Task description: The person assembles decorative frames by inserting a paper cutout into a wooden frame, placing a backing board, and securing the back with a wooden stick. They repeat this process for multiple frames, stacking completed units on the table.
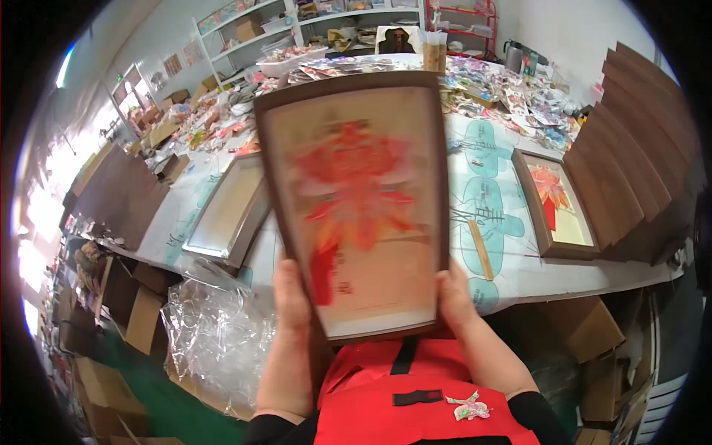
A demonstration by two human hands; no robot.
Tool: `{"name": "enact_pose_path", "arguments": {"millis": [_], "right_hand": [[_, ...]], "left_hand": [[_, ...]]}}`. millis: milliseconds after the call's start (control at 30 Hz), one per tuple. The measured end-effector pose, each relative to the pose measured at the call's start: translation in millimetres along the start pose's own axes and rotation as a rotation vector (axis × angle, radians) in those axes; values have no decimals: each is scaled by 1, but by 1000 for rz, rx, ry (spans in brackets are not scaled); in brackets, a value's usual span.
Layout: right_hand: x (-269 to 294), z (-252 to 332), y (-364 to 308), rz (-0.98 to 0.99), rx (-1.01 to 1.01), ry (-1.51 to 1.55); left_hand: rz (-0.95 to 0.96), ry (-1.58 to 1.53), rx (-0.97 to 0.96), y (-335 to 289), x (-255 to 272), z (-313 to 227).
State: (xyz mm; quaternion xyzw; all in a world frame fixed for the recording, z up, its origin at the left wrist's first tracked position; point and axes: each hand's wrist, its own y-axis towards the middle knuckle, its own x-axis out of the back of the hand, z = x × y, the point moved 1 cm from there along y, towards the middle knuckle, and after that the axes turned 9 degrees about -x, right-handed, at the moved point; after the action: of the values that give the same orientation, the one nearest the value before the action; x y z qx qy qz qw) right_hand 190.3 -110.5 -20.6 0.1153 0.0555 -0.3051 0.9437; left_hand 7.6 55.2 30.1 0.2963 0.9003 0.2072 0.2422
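Observation:
Tilted up in front of me is a brown shadow-box picture frame (443, 185), a little blurred by motion. Behind its clear front shows a red, pink and orange layered paper figure (354, 178) on a beige backing. My left hand (292, 297) grips the lower left side, thumb on the rim. On the lower right side, my right hand (456, 297) holds it the same way, its fingers mostly hidden behind. The frame is raised above the table's near edge and hides the table's middle.
An empty-looking box frame (230, 215) lies left, a second framed paper figure (549, 189) right. Brown frames (630, 148) stand stacked at far right. A wooden strip (480, 251) rests on the printed table cover. Clear plastic wrap (215, 334) fills a carton below. Colourful paper pieces (512, 96) cover the far table.

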Motion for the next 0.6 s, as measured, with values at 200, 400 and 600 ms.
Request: {"name": "enact_pose_path", "arguments": {"millis": [200,400,600], "right_hand": [[74,-9,-37,-207,-34,65],[55,3,-25,-153,47,-40],[50,25,-10,-22,-16,40]], "left_hand": [[335,177,-45,11,-72,20],[107,93,116,4,-44,39],[-2,-93,225,0,-39,29]]}}
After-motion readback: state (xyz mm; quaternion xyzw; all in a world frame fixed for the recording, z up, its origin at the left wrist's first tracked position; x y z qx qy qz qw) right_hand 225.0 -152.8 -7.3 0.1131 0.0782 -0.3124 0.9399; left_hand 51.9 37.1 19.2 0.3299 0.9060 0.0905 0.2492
